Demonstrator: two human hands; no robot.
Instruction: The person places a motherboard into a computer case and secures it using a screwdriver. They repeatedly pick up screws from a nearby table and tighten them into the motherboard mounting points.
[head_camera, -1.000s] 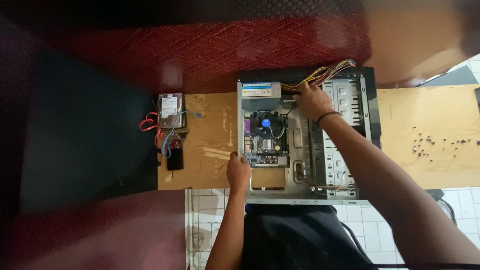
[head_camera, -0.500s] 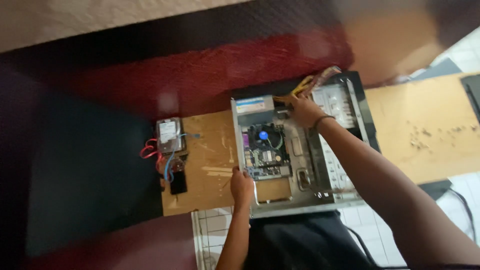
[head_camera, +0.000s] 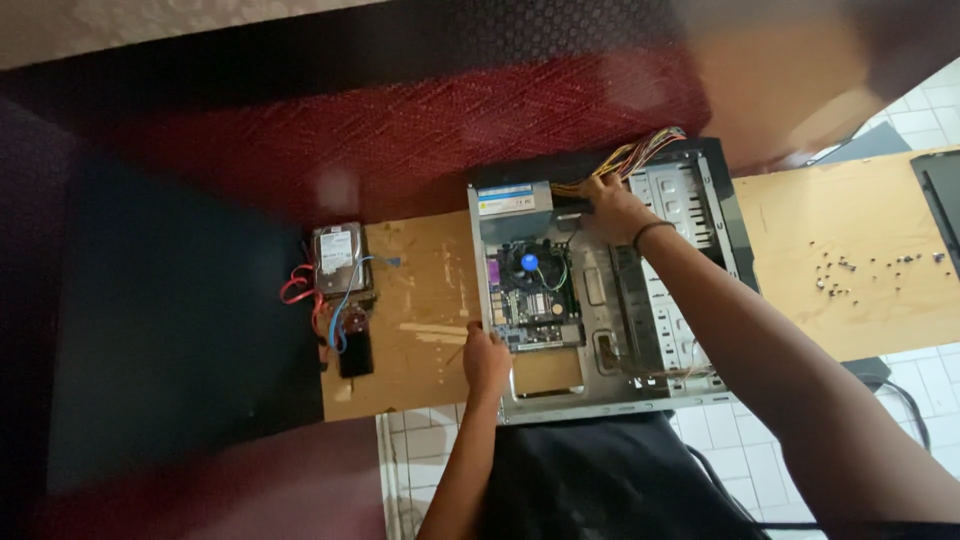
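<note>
Metal case (head_camera: 600, 405): left hand (head_camera: 486, 362) grips edge, right hand (head_camera: 612, 208) reaches cables (head_camera: 630, 158).

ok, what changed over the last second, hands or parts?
Little changed. The right hand stayed at the yellow wire bundle beside the power supply, at the far end of the open computer case. The left hand kept resting on the case's near-left edge. Nothing visibly picked up or released. The hard drive and loose screws lie unmoved on the wooden table; mostly the camera shifted.

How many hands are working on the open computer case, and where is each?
2. The left hand grips the near left edge of the computer case, beside the motherboard. The right hand reaches the cable bundle by the power supply.
</note>
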